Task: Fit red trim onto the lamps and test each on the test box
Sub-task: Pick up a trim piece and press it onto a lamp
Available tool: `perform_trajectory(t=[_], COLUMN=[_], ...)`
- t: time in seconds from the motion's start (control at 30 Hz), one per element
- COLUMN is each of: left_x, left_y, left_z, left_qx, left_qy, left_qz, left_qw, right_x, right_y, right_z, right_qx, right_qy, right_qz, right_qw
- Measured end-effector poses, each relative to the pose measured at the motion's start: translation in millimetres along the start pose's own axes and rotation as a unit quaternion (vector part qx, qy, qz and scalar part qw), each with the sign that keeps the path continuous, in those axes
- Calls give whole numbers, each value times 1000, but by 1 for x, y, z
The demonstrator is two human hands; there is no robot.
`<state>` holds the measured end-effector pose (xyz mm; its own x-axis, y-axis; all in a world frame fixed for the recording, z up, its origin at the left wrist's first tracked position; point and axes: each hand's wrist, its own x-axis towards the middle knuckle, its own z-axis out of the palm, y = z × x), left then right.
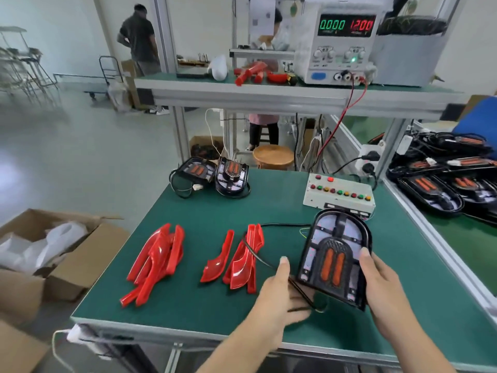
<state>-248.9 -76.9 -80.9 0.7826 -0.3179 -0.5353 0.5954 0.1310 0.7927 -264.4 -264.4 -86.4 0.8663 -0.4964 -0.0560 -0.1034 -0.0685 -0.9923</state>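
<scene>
Both hands are closed on one lamp, tilted up off the bench at its near right: the right hand grips the lamp's right edge with the thumb over the rim, and the left hand pinches its lower left corner together with the black cable that trails from it. No red trim is on this lamp yet. The trim pieces lie in two loose heaps, one toward the left and another just beside the left hand, with the cable draped across the nearer heap. That is the likeliest snag: lifting or turning the lamp could drag the cable through those pieces and scatter them or sweep one off the edge. The test box sits behind the lamp, close enough that a careless swing might knock it. Two more lamps wait at the far edge.
</scene>
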Motion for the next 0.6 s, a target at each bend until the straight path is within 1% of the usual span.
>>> perform_trajectory(t=[0.07,0.17,0.23,0.27,0.3,0.33,0.37,0.4,0.43,0.47,0.5,0.6], left_x=[-3,-7,-12,-15,-18,-20,-21,-22,-23,-24,-23,-15], left_y=[3,2,1,1,2,2,2,3,5,7,8,4], left_z=[-8,-30,-48,-58,-67,-76,-84,-89,-92,-94,-96,-104], left_qx=[45,107,205,281,369,457,520,552,564,575,590,622], left_qy=[0,30,46,67,105,159,217,266,293,295,282,203], left_qz=[-21,-31,-24,-3,38,88,138,188,235,265,273,265], left_qw=[999,993,977,957,923,871,815,768,735,715,706,709], right_x=[0,-6,-9,-10,-9,-8,-6,-5,-3,-2,-1,1], right_y=[0,2,6,8,11,13,16,18,20,22,24,27], right_z=[-8,-7,-1,3,8,12,17,21,24,27,29,34], right_qx=[5,-12,-25,-24,-21,-18,-16,-12,-5,0,3,9], right_qy=[-5,-45,-67,-76,-81,-84,-88,-93,-98,-104,-110,-116], right_qz=[8,13,9,12,17,22,28,37,47,54,59,66], right_qw=[1000,999,997,997,996,996,996,995,994,993,992,991])
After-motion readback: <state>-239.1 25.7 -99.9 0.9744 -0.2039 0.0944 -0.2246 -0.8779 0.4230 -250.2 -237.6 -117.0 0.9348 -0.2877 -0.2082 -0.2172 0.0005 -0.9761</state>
